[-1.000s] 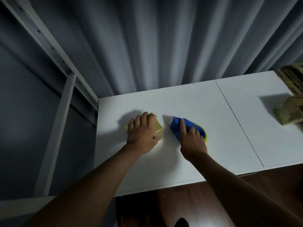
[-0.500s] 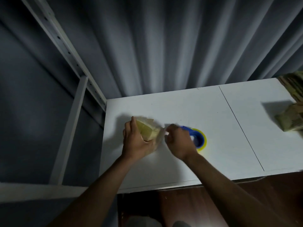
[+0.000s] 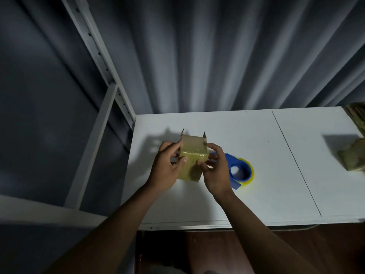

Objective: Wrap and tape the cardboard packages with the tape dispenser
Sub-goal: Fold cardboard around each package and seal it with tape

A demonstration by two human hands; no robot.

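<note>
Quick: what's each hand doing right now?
Left hand: grips the package.
Right hand: grips the same package, off the dispenser.

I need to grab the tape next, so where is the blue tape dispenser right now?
In the head view, the blue tape dispenser lies on the white table, just right of the right hand, which with the left hand holds the cardboard package.
</note>
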